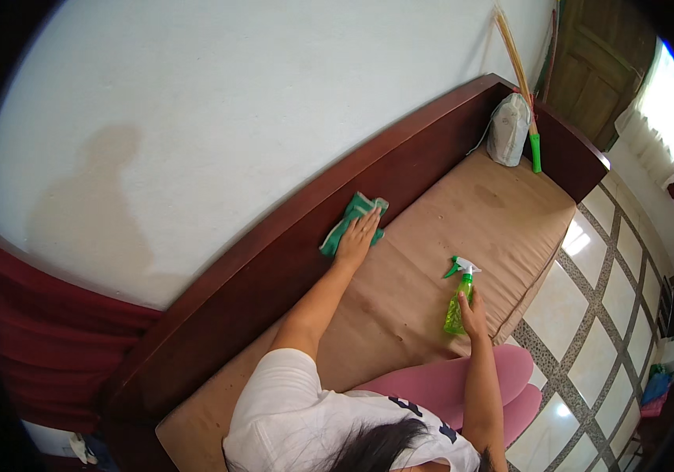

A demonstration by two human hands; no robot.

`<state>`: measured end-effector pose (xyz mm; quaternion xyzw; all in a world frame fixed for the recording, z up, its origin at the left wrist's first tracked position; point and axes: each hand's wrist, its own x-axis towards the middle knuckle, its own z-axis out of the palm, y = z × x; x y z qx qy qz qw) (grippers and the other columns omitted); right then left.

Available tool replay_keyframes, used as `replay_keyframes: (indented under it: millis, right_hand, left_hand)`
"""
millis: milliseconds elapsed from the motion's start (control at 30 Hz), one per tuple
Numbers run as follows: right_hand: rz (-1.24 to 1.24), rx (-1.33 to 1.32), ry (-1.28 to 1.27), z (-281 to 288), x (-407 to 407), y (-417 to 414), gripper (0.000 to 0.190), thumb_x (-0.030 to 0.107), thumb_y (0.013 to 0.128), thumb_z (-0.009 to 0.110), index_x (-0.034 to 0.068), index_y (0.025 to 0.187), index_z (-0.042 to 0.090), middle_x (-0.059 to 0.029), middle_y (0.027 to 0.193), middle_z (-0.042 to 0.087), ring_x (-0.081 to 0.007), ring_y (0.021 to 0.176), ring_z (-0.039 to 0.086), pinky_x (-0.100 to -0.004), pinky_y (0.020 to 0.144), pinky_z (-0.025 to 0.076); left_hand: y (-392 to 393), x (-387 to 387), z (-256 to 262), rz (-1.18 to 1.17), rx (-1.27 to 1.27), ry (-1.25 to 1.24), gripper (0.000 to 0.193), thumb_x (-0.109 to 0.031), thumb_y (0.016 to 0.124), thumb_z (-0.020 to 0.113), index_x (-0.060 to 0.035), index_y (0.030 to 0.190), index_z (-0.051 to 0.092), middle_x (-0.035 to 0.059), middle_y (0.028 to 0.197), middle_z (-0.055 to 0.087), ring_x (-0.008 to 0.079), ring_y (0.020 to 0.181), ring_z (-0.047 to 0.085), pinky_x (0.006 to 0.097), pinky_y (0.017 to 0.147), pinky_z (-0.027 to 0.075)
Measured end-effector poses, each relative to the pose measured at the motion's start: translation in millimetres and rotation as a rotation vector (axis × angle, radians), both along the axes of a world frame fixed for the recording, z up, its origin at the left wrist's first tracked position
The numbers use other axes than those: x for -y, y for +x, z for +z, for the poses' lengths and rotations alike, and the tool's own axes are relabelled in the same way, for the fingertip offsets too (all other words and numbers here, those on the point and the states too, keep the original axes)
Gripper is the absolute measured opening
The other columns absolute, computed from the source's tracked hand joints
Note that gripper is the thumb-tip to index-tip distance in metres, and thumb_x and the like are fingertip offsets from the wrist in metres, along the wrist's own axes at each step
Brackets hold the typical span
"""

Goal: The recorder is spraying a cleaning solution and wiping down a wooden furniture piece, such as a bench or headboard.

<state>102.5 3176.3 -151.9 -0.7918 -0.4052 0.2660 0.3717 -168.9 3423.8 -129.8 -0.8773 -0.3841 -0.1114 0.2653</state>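
Observation:
My left hand [358,239] lies with its fingers stretched out over a green cloth [335,236] with pale edging. It presses the cloth against the dark reddish-brown wooden backrest [289,259] of a long bench, just above the seat cushion. In my right hand [472,312] is a clear green spray bottle [453,315], held upright over the tan cushion [396,283]. The bottle's white and green trigger head points away from my fingers, which wrap around the body. Dark stains and small specks mark the cushion.
A whitish bag [509,130] stands in the bench's far corner beside a stick broom [535,152] with a green handle. A white wall [224,118] rises behind the backrest. Dark red curtain fabric [59,336] hangs at left; tiled floor [555,307] lies to the right.

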Motion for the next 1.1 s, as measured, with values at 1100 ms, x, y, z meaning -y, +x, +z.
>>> replay_keyframes:
  millis: [1100]
  right_hand:
    - [0.037, 0.101, -0.024, -5, 18, 12, 0.081, 0.050, 0.087, 0.059, -0.007, 0.140, 0.035, -0.0320, 0.135, 0.045, -0.0435, 0.126, 0.044, -0.0455, 0.106, 0.034]
  left_hand:
    - [130, -91, 52, -0.111, -0.191, 0.251, 0.055, -0.022, 0.095, 0.039, -0.0026, 0.146, 0.033, 0.0094, 0.157, 0.020, 0.0265, 0.146, 0.012, 0.0427, 0.117, 0.013]
